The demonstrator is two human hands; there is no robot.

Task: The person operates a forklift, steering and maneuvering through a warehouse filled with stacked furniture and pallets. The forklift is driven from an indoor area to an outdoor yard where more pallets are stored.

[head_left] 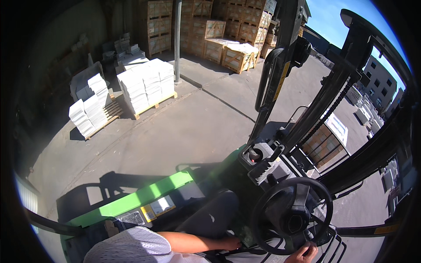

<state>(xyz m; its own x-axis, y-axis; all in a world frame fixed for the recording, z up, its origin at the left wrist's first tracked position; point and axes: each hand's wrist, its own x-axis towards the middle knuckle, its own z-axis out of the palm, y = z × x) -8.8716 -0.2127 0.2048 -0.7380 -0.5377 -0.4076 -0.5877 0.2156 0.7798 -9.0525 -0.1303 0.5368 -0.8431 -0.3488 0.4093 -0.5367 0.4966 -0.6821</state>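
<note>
I sit in a green forklift with a black steering wheel (258,223) in front of me, at the lower right. At the wheel's bottom rim is my right hand (303,253), its fingers curled closed around it. My left hand (232,243) is low beside my dark-trousered leg (215,210), left of the wheel. Its fingers look curled, and whatever they may hold is hidden in shadow. Beyond the wheel stands the black mast (318,105), with a chain along it. Past the mast, a wooden crate (322,147) with a pale top shows in front of the truck.
Pallets of white stacked slabs (147,83) stand on the concrete at the left, near a grey post (177,41). Wooden crates (239,57) are piled at the back. Stone pieces (366,111) lie at the far right before a grey building (380,81).
</note>
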